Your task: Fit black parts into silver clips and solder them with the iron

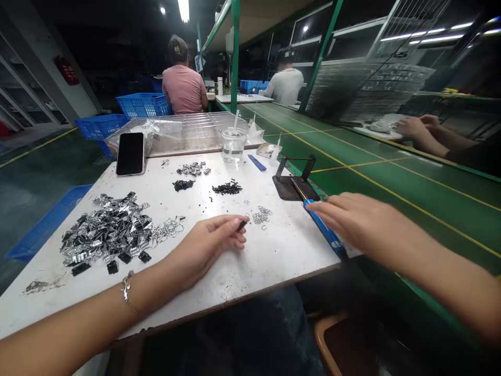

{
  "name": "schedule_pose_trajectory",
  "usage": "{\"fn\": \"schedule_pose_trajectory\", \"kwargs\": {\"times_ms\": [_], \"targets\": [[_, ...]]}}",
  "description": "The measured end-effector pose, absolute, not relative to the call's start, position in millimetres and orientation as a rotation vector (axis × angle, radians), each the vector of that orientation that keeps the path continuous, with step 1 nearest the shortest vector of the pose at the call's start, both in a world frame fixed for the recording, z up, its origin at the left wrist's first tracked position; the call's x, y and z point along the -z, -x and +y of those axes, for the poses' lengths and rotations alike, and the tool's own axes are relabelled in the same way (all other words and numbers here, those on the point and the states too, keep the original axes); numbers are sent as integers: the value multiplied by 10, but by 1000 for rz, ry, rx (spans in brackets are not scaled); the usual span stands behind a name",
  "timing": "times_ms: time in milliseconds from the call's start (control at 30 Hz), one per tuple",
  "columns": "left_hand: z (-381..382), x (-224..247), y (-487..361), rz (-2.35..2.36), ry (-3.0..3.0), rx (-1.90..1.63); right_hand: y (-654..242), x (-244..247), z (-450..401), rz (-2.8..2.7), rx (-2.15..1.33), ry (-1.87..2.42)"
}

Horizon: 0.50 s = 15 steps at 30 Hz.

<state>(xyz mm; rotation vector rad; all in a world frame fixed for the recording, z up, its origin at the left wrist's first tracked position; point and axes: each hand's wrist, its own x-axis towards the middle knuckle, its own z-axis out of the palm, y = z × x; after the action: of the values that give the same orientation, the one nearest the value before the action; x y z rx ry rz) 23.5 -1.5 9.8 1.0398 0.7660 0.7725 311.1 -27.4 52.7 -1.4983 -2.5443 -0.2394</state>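
Just above the middle of the white table, my left hand (211, 243) pinches a small black part (242, 225) between thumb and fingers. My right hand (352, 216) is over a blue-handled tool with a thin metal shaft (323, 224), its fingers stretched out and not wrapped round the handle; whether they touch it I cannot tell. The shaft leans on a black metal stand (297, 185). Small wire clips (261, 214) lie beyond my left fingertips. Two heaps of tiny black pieces (227, 187) sit farther back. A big pile of shiny metal-and-black parts (107, 230) lies left.
A phone (130, 153) stands at the back left. Near the back edge are a clear cup of liquid (233, 145), a blue strip (257, 162) and a small white bottle (276, 152). A clear plastic tray (195, 133) and blue crates (144, 105) are behind. Other people sit farther off.
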Motion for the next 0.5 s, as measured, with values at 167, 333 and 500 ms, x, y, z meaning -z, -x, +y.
{"fn": "schedule_pose_trajectory", "kwargs": {"times_ms": [167, 333, 500], "targets": [[74, -33, -176, 762, -768, -815, -3498, -333, -196, -2853, 575, 1490], [92, -11, -153, 721, -749, -787, -3440, -316, -172, -2846, 620, 1472], [85, -19, -161, 716, -750, -776, -3346, -532, -373, -2346, 693, 1417]]}}
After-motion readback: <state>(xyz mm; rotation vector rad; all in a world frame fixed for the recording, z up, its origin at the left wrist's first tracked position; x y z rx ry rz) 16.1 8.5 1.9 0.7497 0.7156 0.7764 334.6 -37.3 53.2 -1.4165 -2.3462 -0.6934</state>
